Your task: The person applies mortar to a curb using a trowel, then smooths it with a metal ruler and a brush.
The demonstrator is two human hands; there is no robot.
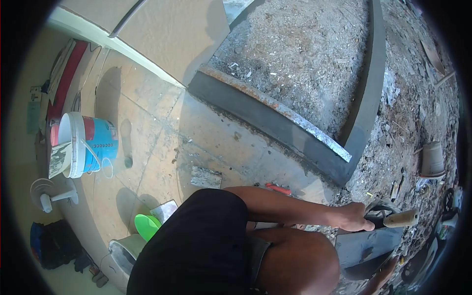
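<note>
My left arm reaches toward the right of the head view, over my bent knee. My left hand (351, 217) is closed, knuckles up, at the edge of a dark container smeared with grey mortar (381, 207). Its fingertips are partly hidden, so what they grip is not clear. Just beyond the fingers, a pale cylindrical wooden handle (401, 218) sticks out. Below the hand lies a flat grey, mortar-coated surface (366, 244). Near the lower edge shows a narrow strip of skin, perhaps my right hand (384, 276), with its fingers not distinguishable.
A low grey-plastered kerb (265, 118) borders rubble-filled ground (295, 54). On the tiled floor (152, 132) stand a blue-and-white bucket (101, 145), a green bowl (146, 226) and a pale bucket (123, 253). A red-handled tool (278, 188) lies near my arm. An upturned pot (432, 160) sits right.
</note>
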